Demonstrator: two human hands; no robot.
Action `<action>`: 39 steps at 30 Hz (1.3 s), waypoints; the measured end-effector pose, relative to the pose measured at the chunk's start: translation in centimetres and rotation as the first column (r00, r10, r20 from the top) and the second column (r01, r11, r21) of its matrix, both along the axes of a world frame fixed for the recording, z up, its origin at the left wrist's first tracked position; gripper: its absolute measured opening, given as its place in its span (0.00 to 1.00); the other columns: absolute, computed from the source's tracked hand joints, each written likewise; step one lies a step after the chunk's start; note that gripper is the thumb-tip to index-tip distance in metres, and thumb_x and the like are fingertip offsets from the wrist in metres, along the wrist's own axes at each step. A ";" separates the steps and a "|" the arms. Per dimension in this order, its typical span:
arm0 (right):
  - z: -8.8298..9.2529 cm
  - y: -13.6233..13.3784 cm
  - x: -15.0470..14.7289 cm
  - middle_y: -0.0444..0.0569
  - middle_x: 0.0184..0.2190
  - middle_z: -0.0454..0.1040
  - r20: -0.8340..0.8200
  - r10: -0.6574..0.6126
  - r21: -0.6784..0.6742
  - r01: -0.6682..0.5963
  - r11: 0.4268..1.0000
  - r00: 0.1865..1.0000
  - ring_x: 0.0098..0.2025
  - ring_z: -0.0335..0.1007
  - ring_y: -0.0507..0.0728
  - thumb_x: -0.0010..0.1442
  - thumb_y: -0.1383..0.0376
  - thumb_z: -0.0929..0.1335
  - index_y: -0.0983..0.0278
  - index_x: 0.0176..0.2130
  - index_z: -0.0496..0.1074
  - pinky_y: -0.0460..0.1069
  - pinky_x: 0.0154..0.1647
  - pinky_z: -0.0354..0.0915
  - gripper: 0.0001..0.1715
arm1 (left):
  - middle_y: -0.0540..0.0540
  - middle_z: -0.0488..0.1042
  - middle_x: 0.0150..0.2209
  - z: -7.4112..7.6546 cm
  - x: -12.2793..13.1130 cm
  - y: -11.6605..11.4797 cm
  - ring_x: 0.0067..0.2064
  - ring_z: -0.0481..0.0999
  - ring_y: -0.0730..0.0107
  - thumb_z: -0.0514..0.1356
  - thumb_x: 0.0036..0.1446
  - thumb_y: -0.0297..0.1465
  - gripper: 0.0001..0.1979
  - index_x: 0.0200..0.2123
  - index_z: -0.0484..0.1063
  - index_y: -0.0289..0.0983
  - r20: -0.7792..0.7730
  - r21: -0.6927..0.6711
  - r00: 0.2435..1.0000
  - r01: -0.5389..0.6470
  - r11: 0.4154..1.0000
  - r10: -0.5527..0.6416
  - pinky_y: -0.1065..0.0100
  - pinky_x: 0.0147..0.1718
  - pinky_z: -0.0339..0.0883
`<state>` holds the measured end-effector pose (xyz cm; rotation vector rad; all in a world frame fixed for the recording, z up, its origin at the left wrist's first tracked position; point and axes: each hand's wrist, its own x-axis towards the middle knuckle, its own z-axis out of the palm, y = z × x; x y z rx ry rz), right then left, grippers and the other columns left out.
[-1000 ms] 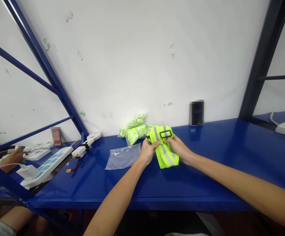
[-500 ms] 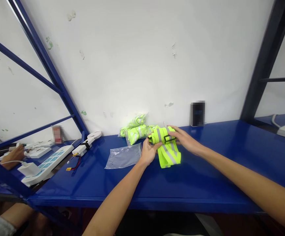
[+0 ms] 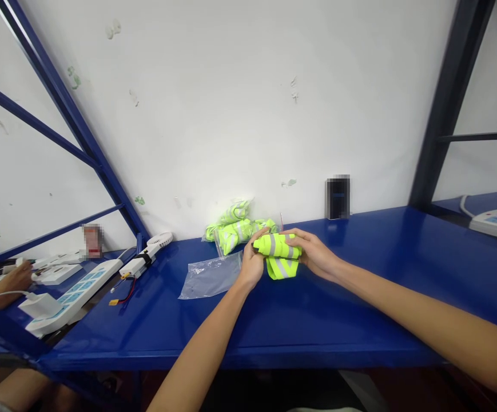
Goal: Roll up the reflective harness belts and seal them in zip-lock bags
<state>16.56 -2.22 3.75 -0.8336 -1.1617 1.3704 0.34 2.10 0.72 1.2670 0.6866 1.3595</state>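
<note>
Between my two hands is a neon-yellow reflective vest [image 3: 276, 245] with grey stripes, rolled into a bundle, a short loose end hanging below the roll. My left hand [image 3: 253, 260] is closed around its left end, thumb at the near side. At the right end, my right hand [image 3: 314, 252] grips the roll with fingers over the top. A clear plastic bag [image 3: 209, 277] lies flat on the table just left of my left hand. Behind it, several similar vests in clear bags [image 3: 235, 229] are piled against the wall.
The blue table [image 3: 360, 303] has a dark box [image 3: 338, 197] near the wall. To the left lie a small white fan [image 3: 159, 240], a wired connector [image 3: 122, 297] and a power strip [image 3: 76, 294]. Another person's hand [image 3: 14, 284] is beyond the blue frame [image 3: 94, 177].
The vest's hanging tail has become shorter as the roll takes it up. The black-edged patch on the roll has turned out of view. The whole view has shifted slightly.
</note>
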 end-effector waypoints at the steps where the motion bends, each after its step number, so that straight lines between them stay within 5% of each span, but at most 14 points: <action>1: -0.1 0.1 0.1 0.46 0.33 0.74 -0.014 -0.028 -0.015 0.027 1.000 1.000 0.35 0.70 0.56 0.49 0.60 0.72 0.60 0.40 0.73 0.48 0.31 0.67 0.16 | 0.44 0.75 0.49 -0.1 0.1 0.0 0.51 0.73 0.59 0.63 0.41 0.22 0.28 0.50 0.73 0.42 0.002 0.006 1.000 -0.003 1.000 0.003 0.62 0.49 0.67; 4: -0.1 0.3 0.3 0.44 0.30 0.73 -0.063 -0.128 -0.020 0.127 0.992 0.990 0.32 0.67 0.54 0.45 0.63 0.72 0.61 0.38 0.73 0.47 0.30 0.65 0.17 | 0.46 0.72 0.53 -0.1 0.2 -0.2 0.53 0.72 0.60 0.62 0.45 0.25 0.33 0.56 0.67 0.46 0.043 0.011 0.999 0.023 1.000 -0.024 0.62 0.50 0.66; 10: -0.1 0.8 0.7 0.44 0.30 0.73 -0.057 -0.252 0.029 0.254 0.967 0.966 0.30 0.67 0.54 0.44 0.63 0.71 0.61 0.40 0.73 0.48 0.30 0.63 0.19 | 0.46 0.71 0.53 0.6 0.0 -1.4 0.50 0.73 0.61 0.61 0.50 0.32 0.38 0.64 0.53 0.49 0.116 -0.092 0.956 0.279 0.956 -0.268 0.62 0.45 0.68; 17: -1.0 1.1 1.3 0.45 0.42 0.73 0.170 -0.348 0.353 0.273 0.895 0.922 0.40 0.69 0.58 0.50 0.62 0.70 0.58 0.51 0.69 0.51 0.41 0.66 0.27 | 0.43 0.74 0.47 0.8 -0.4 -1.5 0.41 0.77 0.61 0.67 0.49 0.38 0.41 0.64 0.53 0.47 0.004 -0.117 0.981 0.193 0.974 -0.194 0.65 0.35 0.71; 22: -0.6 0.6 1.5 0.47 0.55 0.65 0.317 -0.412 0.552 0.187 0.812 0.854 0.54 0.63 0.62 0.54 0.60 0.69 0.54 0.58 0.62 0.56 0.56 0.60 0.32 | 0.44 0.75 0.43 0.4 -0.1 -1.0 0.33 0.77 0.68 0.67 0.48 0.39 0.35 0.59 0.61 0.42 0.001 -0.142 0.984 0.174 0.974 -0.176 0.68 0.29 0.71; 26: -0.9 0.5 1.6 0.49 0.58 0.58 0.474 -0.347 0.536 0.047 0.843 0.809 0.62 0.55 0.63 0.57 0.56 0.68 0.52 0.58 0.63 0.59 0.63 0.54 0.29 | 0.44 0.76 0.42 0.1 0.1 -0.8 0.31 0.77 0.69 0.64 0.51 0.41 0.28 0.54 0.64 0.40 -0.057 -0.134 0.988 0.134 0.982 -0.143 0.68 0.29 0.72; 31: -1.3 1.0 2.1 0.48 0.67 0.41 0.566 -0.369 0.576 -0.034 0.816 0.737 0.68 0.42 0.66 0.48 0.59 0.74 0.52 0.59 0.63 0.61 0.66 0.49 0.41 | 0.44 0.76 0.43 -0.1 -0.1 -0.5 0.34 0.77 0.66 0.62 0.52 0.38 0.25 0.53 0.64 0.40 -0.087 -0.128 0.990 0.097 0.987 -0.108 0.68 0.30 0.71; 39: -0.3 1.7 3.2 0.48 0.52 0.68 0.593 -0.314 0.566 -0.106 0.817 0.742 0.54 0.65 0.65 0.43 0.59 0.76 0.52 0.56 0.69 0.62 0.58 0.59 0.40 | 0.44 0.76 0.47 0.1 -0.2 -0.9 0.44 0.76 0.62 0.65 0.49 0.32 0.34 0.60 0.61 0.42 -0.009 -0.050 0.996 0.091 0.995 -0.092 0.64 0.42 0.69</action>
